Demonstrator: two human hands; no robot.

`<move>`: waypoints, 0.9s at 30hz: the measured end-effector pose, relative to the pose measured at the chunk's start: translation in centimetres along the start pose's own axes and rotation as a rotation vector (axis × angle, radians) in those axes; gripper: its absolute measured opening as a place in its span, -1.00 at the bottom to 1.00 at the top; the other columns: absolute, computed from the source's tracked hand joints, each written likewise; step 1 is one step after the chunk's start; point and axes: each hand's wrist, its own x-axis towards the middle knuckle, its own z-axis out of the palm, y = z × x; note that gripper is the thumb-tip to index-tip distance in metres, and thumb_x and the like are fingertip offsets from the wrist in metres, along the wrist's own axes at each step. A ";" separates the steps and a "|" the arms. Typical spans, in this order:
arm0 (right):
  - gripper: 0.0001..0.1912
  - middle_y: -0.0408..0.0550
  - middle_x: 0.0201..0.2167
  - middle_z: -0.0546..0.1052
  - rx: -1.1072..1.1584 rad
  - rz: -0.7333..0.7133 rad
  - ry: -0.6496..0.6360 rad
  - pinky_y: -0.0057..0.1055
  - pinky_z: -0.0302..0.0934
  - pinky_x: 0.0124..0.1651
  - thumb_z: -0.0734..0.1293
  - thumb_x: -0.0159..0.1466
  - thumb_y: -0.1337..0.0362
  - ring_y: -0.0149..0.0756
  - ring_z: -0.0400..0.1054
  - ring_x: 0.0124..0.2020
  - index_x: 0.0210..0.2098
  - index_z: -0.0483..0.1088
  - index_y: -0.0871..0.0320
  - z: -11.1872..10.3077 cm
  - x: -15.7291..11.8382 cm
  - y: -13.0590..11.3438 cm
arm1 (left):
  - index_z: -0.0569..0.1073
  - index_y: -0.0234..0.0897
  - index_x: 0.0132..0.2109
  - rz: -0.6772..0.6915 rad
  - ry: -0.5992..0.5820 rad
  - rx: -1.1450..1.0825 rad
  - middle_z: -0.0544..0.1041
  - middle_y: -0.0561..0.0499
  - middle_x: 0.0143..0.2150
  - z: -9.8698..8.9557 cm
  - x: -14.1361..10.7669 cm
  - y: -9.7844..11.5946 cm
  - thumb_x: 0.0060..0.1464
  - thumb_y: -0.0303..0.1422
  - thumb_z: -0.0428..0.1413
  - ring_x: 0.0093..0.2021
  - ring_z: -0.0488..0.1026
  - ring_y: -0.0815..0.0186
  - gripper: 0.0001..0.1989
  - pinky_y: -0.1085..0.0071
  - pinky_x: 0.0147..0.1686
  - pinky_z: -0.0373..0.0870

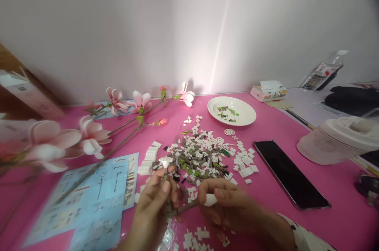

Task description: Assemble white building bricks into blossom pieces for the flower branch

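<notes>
My left hand (156, 197) is closed around a grey-brown toy-brick stem (168, 205), with a white cup-shaped piece (165, 161) at its upper end. A brown side branch (189, 206) runs from that stem toward the right. My right hand (226, 201) pinches a white petal-like piece (210, 199) near the end of this branch; whether it is joined to the branch I cannot tell. Just beyond both hands lies a heap of loose building pieces (198, 156) in white, brown and green. More small white pieces (197, 239) lie in front of my hands.
Instruction sheets (109, 191) lie at left under pink magnolia stems (121, 140). Stacked white pieces (151, 153) stand beside the heap. A white plate (248, 116) holds a few bits. To the right are a phone (290, 174), a lidded tub (322, 144), tissues (268, 92) and a bottle (325, 70).
</notes>
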 end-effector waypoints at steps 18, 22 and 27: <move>-0.63 -0.25 -0.63 0.32 -0.125 0.011 0.027 -0.65 0.14 -0.69 0.44 0.20 0.06 -0.59 0.17 -0.74 -0.24 0.42 0.27 -0.1 -0.6 0.1 | 0.37 -0.19 0.00 0.042 -0.042 0.003 0.49 0.10 -0.52 -0.6 0.1 -0.3 0.17 -0.35 0.19 -0.49 0.32 0.36 -0.73 0.44 -0.48 0.26; -0.59 -0.23 -0.64 0.36 -0.231 0.045 0.051 -0.65 0.14 -0.66 0.46 0.15 0.03 -0.59 0.18 -0.73 -0.24 0.45 0.27 -0.4 -0.7 0.3 | 0.45 -0.20 -0.09 0.047 -0.034 -0.014 0.47 0.09 -0.52 -0.2 0.1 -0.3 0.22 -0.31 0.14 -0.45 0.31 0.36 -0.86 0.41 -0.38 0.23; -0.55 -0.17 -0.58 0.46 -0.394 0.085 0.052 -0.67 0.10 -0.63 0.42 0.19 0.00 -0.56 0.25 -0.68 -0.10 0.47 0.23 0.4 -1.0 -0.2 | 0.51 -0.23 -0.22 0.046 -0.038 -0.041 0.37 0.12 -0.55 0.1 0.1 -0.3 0.21 -0.24 0.13 -0.47 0.24 0.37 -0.84 0.41 -0.33 0.22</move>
